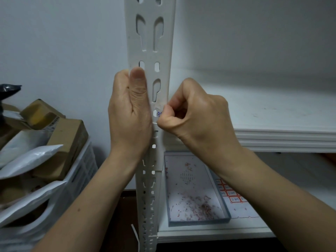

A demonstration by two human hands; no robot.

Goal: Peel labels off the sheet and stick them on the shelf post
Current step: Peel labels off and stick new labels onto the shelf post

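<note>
Up close in the head view, the white slotted shelf post (149,57) runs upright through the middle. The left hand (130,113) grasps the post's left edge, thumb laid flat along its front face and fingers wrapped out of sight behind. The right hand (192,113) is clenched at the post's right edge, thumb and forefinger pinching a small label (159,113) with blue writing against the metal. Lower, right of the post, the label sheet (234,197) with red-bordered labels lies on a shelf beside a grey-rimmed tray (226,204) scattered with scraps. Left of the post stands a white crate (85,166) of packages.
</note>
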